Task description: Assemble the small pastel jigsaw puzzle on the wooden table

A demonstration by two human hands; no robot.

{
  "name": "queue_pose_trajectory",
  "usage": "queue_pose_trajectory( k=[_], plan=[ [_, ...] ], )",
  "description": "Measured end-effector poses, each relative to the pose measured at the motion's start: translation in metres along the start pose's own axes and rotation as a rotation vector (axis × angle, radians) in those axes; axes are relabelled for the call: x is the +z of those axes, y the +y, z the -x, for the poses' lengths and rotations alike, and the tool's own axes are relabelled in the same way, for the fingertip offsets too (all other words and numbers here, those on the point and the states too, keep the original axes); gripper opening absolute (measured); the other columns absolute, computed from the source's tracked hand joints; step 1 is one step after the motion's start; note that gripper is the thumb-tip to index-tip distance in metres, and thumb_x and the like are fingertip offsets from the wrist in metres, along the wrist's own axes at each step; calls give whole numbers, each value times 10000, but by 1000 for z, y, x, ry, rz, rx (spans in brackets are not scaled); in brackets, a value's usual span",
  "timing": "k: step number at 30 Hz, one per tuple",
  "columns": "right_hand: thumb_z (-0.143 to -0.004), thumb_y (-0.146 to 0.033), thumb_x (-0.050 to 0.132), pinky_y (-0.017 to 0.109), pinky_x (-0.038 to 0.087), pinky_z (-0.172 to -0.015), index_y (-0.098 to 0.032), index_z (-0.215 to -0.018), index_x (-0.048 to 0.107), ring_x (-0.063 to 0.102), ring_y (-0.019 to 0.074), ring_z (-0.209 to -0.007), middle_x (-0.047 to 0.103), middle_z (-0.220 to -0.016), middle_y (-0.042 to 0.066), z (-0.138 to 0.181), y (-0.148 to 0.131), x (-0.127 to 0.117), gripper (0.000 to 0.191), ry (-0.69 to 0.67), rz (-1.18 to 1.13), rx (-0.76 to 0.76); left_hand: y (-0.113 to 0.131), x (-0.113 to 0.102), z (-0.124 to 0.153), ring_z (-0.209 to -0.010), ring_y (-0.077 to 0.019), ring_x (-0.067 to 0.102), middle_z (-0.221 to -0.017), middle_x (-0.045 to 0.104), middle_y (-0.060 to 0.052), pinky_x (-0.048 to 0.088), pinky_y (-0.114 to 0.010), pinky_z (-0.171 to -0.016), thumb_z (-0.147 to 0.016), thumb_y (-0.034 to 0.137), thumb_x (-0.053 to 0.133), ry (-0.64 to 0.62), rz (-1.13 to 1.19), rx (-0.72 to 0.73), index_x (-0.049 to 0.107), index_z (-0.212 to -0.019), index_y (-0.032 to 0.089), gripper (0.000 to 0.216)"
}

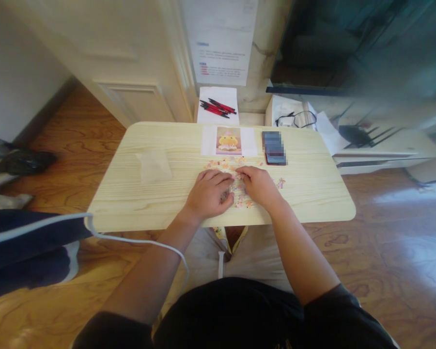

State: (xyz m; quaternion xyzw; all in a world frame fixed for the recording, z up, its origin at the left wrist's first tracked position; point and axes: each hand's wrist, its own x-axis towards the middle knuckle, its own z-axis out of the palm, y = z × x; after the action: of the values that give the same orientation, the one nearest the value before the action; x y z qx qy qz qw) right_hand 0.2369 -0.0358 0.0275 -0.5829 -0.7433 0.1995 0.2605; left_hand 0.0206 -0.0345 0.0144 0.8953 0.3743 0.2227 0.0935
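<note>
Small colourful pieces, which look like jigsaw puzzle pieces, lie spread over the middle of a small light wood-grain table. My left hand rests over the left part of them, palm down, its fingers stretched out and a little apart. Opposite it, my right hand has its thumb and index finger brought together low over the pieces. Whatever may be between those fingertips is too small to make out. Just beyond the pieces lies a sheet with a printed picture of a yellow cartoon figure.
A phone lies right of the picture, and a thin translucent bag is on the left. Behind the table are several red-and-black pens on paper and a pair of glasses. A white cable crosses near my left forearm.
</note>
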Motion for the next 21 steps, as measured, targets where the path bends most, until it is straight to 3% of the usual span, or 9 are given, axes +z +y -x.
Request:
queue_pose_trajectory(
  k=[5,21],
  plan=[
    [-992,-134,557,338,544,-947,-227,-1207,732,753,240,-1062,815,-1138,58,0,1,-6,293,-10,21,71,0,0,1,-1272,-323,599,-1332,742,-62,406,-547,-1144,-941,356,606,1,11,10,753,-1285,260,386],
    [-936,-100,548,302,519,-908,-227,-1087,743,725,204,-991,800,-1083,32,-2,0,-2,277,2,-35,22,-1,-2,-1,-1247,-304,611,-1316,759,-34,422,-536,-1127,-937,330,604,-18,35,39,765,-1264,288,366]
  ],
)
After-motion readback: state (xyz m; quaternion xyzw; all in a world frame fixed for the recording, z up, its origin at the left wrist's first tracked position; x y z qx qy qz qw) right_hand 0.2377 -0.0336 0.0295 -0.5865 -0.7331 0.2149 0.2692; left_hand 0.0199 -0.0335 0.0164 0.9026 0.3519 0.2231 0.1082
